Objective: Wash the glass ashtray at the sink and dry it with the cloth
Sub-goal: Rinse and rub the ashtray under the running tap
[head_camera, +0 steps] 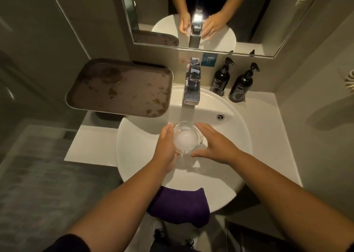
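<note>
A clear round glass ashtray [187, 137] is held over the white sink basin [226, 136], under water that runs from the chrome tap [192, 83]. Water fills it and spills off its near edge. My left hand [166, 146] cups the ashtray from its left side and underneath. My right hand [212, 143] is at its right rim, fingers and thumb spread along the edge. A purple cloth [182, 205] hangs over the basin's front rim, below my left forearm.
A stained brown tray [118, 87] rests on the counter to the left of the tap and overhangs the basin. Two black pump bottles [220, 79] [242, 85] stand at the back right. A mirror [210, 12] hangs above.
</note>
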A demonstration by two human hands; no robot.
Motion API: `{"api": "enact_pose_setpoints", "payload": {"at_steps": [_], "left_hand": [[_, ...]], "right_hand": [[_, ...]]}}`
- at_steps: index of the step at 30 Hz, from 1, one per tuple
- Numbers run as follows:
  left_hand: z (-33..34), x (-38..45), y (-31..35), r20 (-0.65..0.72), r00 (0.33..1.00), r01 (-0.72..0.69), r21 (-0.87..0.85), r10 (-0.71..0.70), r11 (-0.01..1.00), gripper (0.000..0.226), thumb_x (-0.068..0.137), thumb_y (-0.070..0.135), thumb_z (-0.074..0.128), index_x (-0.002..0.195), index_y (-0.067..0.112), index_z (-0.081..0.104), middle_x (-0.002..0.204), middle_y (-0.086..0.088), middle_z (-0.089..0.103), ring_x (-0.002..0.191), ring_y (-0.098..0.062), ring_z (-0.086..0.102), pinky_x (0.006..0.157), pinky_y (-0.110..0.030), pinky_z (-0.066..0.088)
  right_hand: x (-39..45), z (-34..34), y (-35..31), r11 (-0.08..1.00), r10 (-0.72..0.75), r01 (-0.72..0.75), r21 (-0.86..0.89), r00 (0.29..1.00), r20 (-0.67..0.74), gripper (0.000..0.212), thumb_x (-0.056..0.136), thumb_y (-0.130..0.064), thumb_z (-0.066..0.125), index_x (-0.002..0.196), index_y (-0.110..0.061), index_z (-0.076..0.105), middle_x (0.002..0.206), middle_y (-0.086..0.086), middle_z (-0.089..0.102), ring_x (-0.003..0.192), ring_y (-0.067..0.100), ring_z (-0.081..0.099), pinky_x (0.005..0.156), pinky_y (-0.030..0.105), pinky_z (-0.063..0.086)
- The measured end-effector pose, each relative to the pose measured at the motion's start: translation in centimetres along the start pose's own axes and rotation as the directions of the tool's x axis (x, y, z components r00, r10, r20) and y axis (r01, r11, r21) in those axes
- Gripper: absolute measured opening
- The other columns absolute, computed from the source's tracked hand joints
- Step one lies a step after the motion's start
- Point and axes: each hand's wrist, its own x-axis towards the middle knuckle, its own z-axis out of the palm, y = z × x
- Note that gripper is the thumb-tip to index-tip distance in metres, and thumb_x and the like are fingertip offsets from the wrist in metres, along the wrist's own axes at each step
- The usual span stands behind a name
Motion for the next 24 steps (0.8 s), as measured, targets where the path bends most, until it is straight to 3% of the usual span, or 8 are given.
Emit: {"api": "enact_pose_setpoints", "payload": {"at_steps": [3,6,8,10,11,14,19,24], "left_hand": [[-0.5,0.8,0.0,-0.011,1.0,0.012,0.028,-0.012,1.0,0.029,0.095,0.046,0.046,0.118,0.034,0.057,0.117,-0.001,0.066,0.103,-0.021,0.066,0.069,-0.034,0.057],[-0.8,1.3,0.4,-0.011,1.0,0.029,0.102,-0.028,0.994,0.027,0.092,0.048,0.047,0.115,0.037,0.057,0.115,0.0,0.065,0.103,-0.021,0.065,0.071,-0.033,0.057],[-0.8,1.6,0.6,-0.036,0.998,0.048,0.141,-0.043,0.989,0.023,0.091,0.047,0.047,0.11,0.039,0.058,0.112,0.0,0.064,0.101,-0.021,0.064,0.066,-0.032,0.056],[-0.7,1.9,0.8,-0.05,0.998,0.046,0.198,-0.037,0.979,0.023,0.093,0.045,0.044,0.11,0.037,0.057,0.11,-0.001,0.064,0.096,-0.02,0.063,0.055,-0.026,0.053],[-0.7,2.1,0.9,-0.047,0.999,0.035,0.238,-0.024,0.971,0.027,0.094,0.045,0.042,0.114,0.035,0.057,0.111,-0.001,0.063,0.096,-0.02,0.062,0.059,-0.027,0.055],[-0.7,2.6,0.8,-0.015,0.999,-0.038,0.338,0.046,0.94,0.034,0.094,0.05,0.038,0.119,0.034,0.055,0.114,0.004,0.062,0.102,-0.015,0.06,0.09,-0.042,0.053],[-0.4,3.1,1.0,0.067,0.996,-0.077,0.311,0.06,0.947,0.041,0.085,0.059,0.041,0.117,0.039,0.058,0.119,0.008,0.063,0.11,-0.014,0.06,0.099,-0.045,0.048],[0.7,3.4,1.1,0.084,0.996,-0.057,0.19,0.041,0.98,0.029,0.091,0.053,0.045,0.111,0.043,0.062,0.119,0.009,0.065,0.113,-0.013,0.06,0.097,-0.04,0.049]], "right_hand": [[0.7,-2.9,0.1,0.996,0.028,-0.036,-0.084,0.995,-0.098,0.093,0.078,-0.056,0.071,0.152,-0.023,0.026,0.16,-0.001,0.027,0.144,0.016,0.028,0.11,0.027,0.025],[2.9,-7.2,-1.1,0.97,-0.084,-0.001,-0.243,0.938,-0.336,0.081,0.088,-0.053,0.06,0.152,-0.017,0.026,0.161,0.006,0.025,0.146,0.021,0.023,0.114,0.035,0.023],[5.1,-9.6,-2.6,0.936,-0.167,0.026,-0.351,0.911,-0.377,0.079,0.092,-0.053,0.055,0.153,-0.016,0.022,0.162,0.009,0.021,0.148,0.024,0.019,0.114,0.036,0.02],[7.4,-11.1,-4.3,0.89,-0.229,0.068,-0.451,0.922,-0.311,0.078,0.092,-0.056,0.051,0.153,-0.019,0.021,0.162,0.01,0.018,0.148,0.027,0.019,0.115,0.04,0.022],[8.5,-11.5,-5.0,0.861,-0.244,0.092,-0.5,0.937,-0.249,0.076,0.092,-0.056,0.05,0.153,-0.02,0.022,0.162,0.01,0.02,0.147,0.028,0.021,0.115,0.042,0.024],[11.0,-12.0,-6.2,0.785,-0.267,0.157,-0.599,0.958,-0.1,0.064,0.094,-0.051,0.05,0.147,-0.017,0.035,0.149,0.01,0.04,0.136,0.03,0.038,0.107,0.041,0.037],[12.1,-12.2,-6.5,0.712,-0.357,0.181,-0.679,0.926,-0.127,0.035,0.1,-0.036,0.044,0.126,-0.015,0.053,0.117,0.007,0.055,0.104,0.029,0.054,0.075,0.037,0.046],[12.4,-12.6,-6.5,0.727,-0.373,0.188,-0.66,0.916,-0.15,0.031,0.101,-0.034,0.043,0.124,-0.017,0.055,0.119,0.004,0.06,0.103,0.028,0.058,0.075,0.035,0.044]]}}
